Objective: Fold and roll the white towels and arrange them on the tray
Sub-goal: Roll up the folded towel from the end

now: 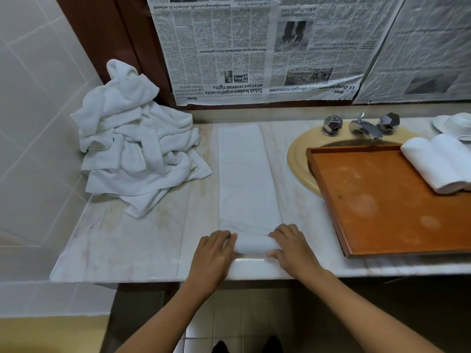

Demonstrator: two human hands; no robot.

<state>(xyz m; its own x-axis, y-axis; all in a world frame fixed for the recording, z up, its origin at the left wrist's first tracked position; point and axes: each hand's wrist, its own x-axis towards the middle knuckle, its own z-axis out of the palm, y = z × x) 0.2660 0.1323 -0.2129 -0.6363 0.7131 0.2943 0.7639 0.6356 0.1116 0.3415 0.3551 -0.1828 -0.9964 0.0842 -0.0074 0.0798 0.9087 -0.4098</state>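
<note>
From the head view, a marble counter (142, 240) runs left to right below a wall covered with newspaper sheets (219, 47). A white towel folded into a long narrow strip (244, 174) lies flat on the counter, running from the far edge toward the near edge. Its near end is wound into a short roll (252, 244) that sits just inside the counter's near edge.

The left hand (214, 253) grips the left end of the roll, fingers curled over the top of it. The right hand (290, 247) grips the right end the same way, fingers curled over the cloth and thumb at the near side. The two hands are apart, with the bare middle of the roll showing between them.

To the left, against the tiled corner, a loose heap of white towels (132, 141) is piled on the counter, close to the strip but not touching it.

To the right, an orange wooden tray (377, 200) rests over a yellow sink (298, 159), its near edge reaching onto the counter. Two rolled white towels (438, 161) lie side by side and touching at the tray's far right corner. Beyond the tray stand a chrome tap (364, 127) with two faceted knobs, and white crockery (453, 123) at the far right.
</note>
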